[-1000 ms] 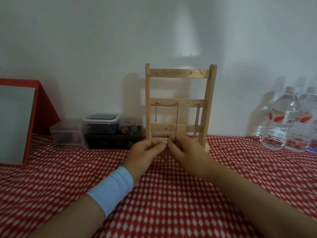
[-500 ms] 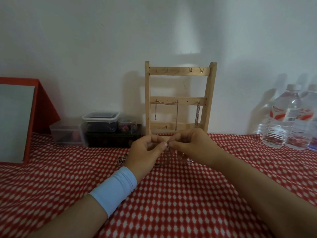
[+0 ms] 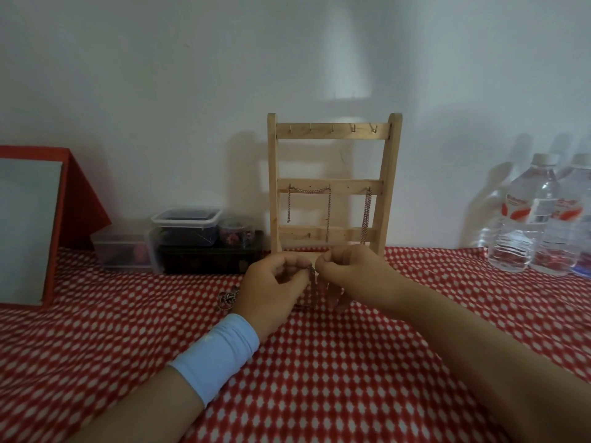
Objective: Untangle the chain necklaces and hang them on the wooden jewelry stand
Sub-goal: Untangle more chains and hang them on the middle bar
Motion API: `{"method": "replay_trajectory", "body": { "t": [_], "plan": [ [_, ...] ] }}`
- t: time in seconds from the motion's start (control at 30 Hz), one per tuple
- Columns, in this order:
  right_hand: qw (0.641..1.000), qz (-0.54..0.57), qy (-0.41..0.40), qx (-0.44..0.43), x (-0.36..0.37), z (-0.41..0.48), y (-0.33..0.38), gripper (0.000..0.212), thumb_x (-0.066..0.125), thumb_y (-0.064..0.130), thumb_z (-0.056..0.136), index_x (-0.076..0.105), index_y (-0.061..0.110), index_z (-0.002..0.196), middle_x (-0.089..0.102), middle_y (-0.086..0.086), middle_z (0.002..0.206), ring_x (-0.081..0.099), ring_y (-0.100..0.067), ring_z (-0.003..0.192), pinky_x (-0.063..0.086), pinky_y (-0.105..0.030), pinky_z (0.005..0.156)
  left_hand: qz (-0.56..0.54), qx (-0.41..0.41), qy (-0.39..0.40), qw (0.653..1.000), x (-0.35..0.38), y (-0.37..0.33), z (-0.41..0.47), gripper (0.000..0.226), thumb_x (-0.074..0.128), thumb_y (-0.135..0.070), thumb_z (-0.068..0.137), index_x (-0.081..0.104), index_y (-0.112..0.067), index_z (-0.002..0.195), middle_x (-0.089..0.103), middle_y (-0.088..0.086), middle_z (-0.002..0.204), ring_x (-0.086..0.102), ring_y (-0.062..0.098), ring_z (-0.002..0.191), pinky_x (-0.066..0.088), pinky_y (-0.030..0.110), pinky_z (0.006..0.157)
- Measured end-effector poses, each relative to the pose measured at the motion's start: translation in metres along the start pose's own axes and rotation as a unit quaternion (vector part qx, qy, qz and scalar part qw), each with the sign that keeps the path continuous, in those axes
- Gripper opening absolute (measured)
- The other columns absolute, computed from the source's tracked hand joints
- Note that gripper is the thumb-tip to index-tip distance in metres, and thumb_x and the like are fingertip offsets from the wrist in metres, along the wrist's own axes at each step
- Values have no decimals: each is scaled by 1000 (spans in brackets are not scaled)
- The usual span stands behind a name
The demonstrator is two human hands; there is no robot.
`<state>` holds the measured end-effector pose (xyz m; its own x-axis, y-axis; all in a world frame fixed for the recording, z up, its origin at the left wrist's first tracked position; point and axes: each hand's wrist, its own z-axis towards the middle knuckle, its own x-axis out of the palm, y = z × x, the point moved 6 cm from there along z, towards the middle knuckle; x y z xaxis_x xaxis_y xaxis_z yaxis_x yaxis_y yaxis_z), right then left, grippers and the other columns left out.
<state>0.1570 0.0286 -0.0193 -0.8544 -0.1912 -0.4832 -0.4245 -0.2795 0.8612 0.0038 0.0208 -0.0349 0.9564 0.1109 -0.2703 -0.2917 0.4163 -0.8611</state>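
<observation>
The wooden jewelry stand [image 3: 333,187] stands upright against the wall at the table's middle. One chain [image 3: 309,190] drapes across two hooks of its middle bar, and a second chain [image 3: 367,215] hangs at the right. In front of the stand's base, my left hand [image 3: 271,290] and my right hand [image 3: 351,276] meet fingertip to fingertip and pinch a thin chain necklace [image 3: 312,282] that dangles between them to the cloth. Another small tangle of chain [image 3: 227,298] lies on the cloth just left of my left hand.
A red-and-white patterned cloth [image 3: 319,378] covers the table. Stacked plastic containers [image 3: 185,238] sit left of the stand by the wall. A red-framed board [image 3: 32,225] leans at far left. Two water bottles [image 3: 537,219] stand at far right.
Both hands lifted slightly off the cloth and drew a chain up between their fingertips; the chain now dangles below them. The stand and its hung chains are unchanged.
</observation>
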Motion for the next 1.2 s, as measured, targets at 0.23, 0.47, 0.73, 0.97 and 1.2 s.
{"method": "replay_trajectory", "body": {
  "t": [0.23, 0.47, 0.73, 0.97, 1.2],
  "plan": [
    [972, -114, -94, -183, -10, -1, 21, 26, 70, 7, 94, 73, 33, 93, 71, 22, 82, 67, -1, 67, 56, -18, 61, -128, -122, 32, 984, 3, 9, 2, 13, 62, -19, 93, 76, -19, 92, 68, -18, 62, 64, -7, 64, 49, 12, 64],
    [935, -237, -89, -248, -8, -1, 26, 18, 73, 12, 92, 80, 24, 104, 60, 33, 84, 61, 14, 79, 47, -6, 69, -213, -198, 91, 952, 10, 19, 4, 28, 62, -19, 93, 77, -15, 69, 63, 5, 71, 60, 7, 58, 51, 24, 66],
    [903, -324, -88, -267, -2, -2, 25, 7, 65, 23, 95, 65, 30, 93, 56, 25, 83, 55, 7, 66, 45, -8, 61, -175, -177, 104, 963, 7, 21, 6, 22, 64, -25, 91, 79, -18, 77, 66, 8, 82, 60, 15, 73, 52, 38, 88],
    [995, -70, -4, -75, -4, 3, 6, 11, 62, 28, 100, 66, 24, 110, 74, 3, 98, 70, -10, 67, 57, -23, 61, -161, -146, 81, 973, 6, 20, 8, 16, 62, -23, 93, 78, -21, 93, 76, 0, 89, 70, 15, 88, 53, 33, 86],
    [996, -69, 22, -61, -13, 7, -3, 12, 67, 13, 96, 79, 15, 96, 79, 2, 84, 72, -17, 73, 62, -33, 76, -33, -74, 112, 990, 7, 16, 9, 32, 73, -22, 85, 57, -29, 112, 67, -5, 110, 65, 9, 101, 52, 27, 90]
  ]
}}
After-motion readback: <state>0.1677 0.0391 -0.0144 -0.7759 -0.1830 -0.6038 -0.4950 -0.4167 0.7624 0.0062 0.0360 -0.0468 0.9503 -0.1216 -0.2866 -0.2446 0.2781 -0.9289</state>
